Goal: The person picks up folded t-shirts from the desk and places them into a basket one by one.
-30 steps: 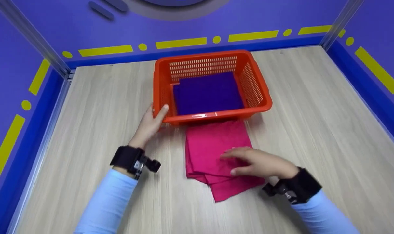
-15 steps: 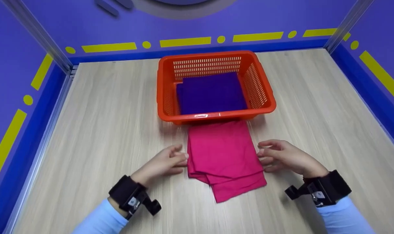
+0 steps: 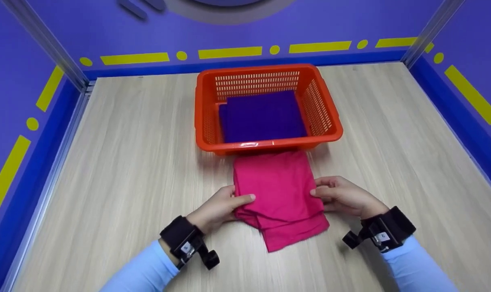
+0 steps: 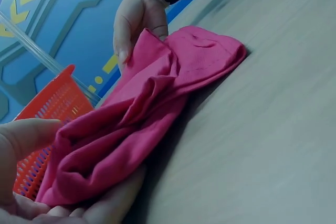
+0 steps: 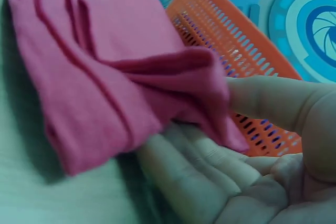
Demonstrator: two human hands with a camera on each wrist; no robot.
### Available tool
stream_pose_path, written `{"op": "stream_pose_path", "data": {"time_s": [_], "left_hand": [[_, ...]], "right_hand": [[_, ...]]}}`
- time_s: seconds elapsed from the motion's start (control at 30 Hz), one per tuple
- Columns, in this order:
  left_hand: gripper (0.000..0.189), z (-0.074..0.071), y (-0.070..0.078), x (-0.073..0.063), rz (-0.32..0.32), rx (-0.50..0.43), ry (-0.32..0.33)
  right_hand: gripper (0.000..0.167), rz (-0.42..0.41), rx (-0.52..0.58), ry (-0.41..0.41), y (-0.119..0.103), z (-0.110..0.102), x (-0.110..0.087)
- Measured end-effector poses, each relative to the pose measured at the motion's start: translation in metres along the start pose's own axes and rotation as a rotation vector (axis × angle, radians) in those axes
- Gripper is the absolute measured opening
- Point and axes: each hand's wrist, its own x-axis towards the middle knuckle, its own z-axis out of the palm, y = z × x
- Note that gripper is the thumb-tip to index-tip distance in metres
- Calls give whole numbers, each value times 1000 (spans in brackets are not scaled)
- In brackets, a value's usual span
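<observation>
A folded pink cloth (image 3: 277, 190) lies on the table in front of the red basket, its layers uneven along the near edge. My left hand (image 3: 221, 206) grips its left side, thumb on top and fingers underneath. At the opposite side my right hand (image 3: 344, 196) pinches the edge; in the right wrist view the fingers (image 5: 184, 177) reach under the cloth and the thumb (image 5: 273, 100) presses its side. Loose folds of the cloth (image 4: 121, 135) bulge between both hands in the left wrist view.
The red plastic basket (image 3: 265, 144) with slotted walls stands just beyond the cloth. Folded dark purple cloth (image 3: 263, 115) lies inside it. Blue-purple panels (image 3: 148, 32) with yellow marks enclose the wooden table (image 3: 136, 134) at the back and sides.
My left hand has left the basket's corner and come to the pink cloth's left side. The right hand has moved off the cloth's top to its right edge. Both now hold it.
</observation>
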Motion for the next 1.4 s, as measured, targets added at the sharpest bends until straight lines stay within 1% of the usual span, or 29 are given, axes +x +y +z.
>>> {"op": "stream_pose_path", "data": {"time_s": [0.13,0.23,0.3,0.4,0.5,0.53,0.6,0.67,0.73,0.8,0.87,0.93,1.07,1.13,1.17,1.27,1.33,1.4], "left_hand": [[28,1,-2,-1,-17,31,-6],[27,-1,-3,-6,-5,92,-37],[26,-3,-1,-11,24,137,-73],[25,-5,5,-19,82,232,-119],[24,-5,15,-28,113,290,-139],[25,-4,20,-31,123,298,-142],[29,-1,28,-37,131,276,-155],[33,2,38,-43,144,250,-167],[39,4,48,-49,167,243,-170],[43,6,59,-56,196,261,-162],[47,7,70,-63,245,292,-151],[50,7,82,-69,298,305,-146],[49,9,106,-77,397,319,-135],[47,11,117,-80,433,324,-121],[47,12,123,-80,450,327,-111],[46,13,138,-77,506,336,-59],[46,12,148,-72,541,334,-8],[46,10,158,-64,558,314,48]], "right_hand": [[13,-3,65,-90,8,1,3],[17,7,104,-184,15,2,1],[22,7,100,-244,18,2,-2],[31,-9,40,-323,14,3,-10],[37,-48,-82,-365,4,3,-21],[37,-57,-129,-363,-1,3,-26],[37,-75,-214,-349,-11,3,-34],[37,-88,-246,-339,-22,5,-42],[33,-110,-204,-356,-32,7,-48],[37,-146,-121,-398,-41,10,-52],[41,-184,-35,-437,-49,14,-54],[48,-210,20,-449,-58,18,-54],[58,-273,55,-385,-77,26,-53],[56,-348,58,-345,-85,30,-49],[53,-395,56,-313,-89,33,-47],[36,-527,77,-184,-102,39,-35],[27,-588,112,-59,-113,43,-23],[22,-634,179,49,-125,46,-9]]}}
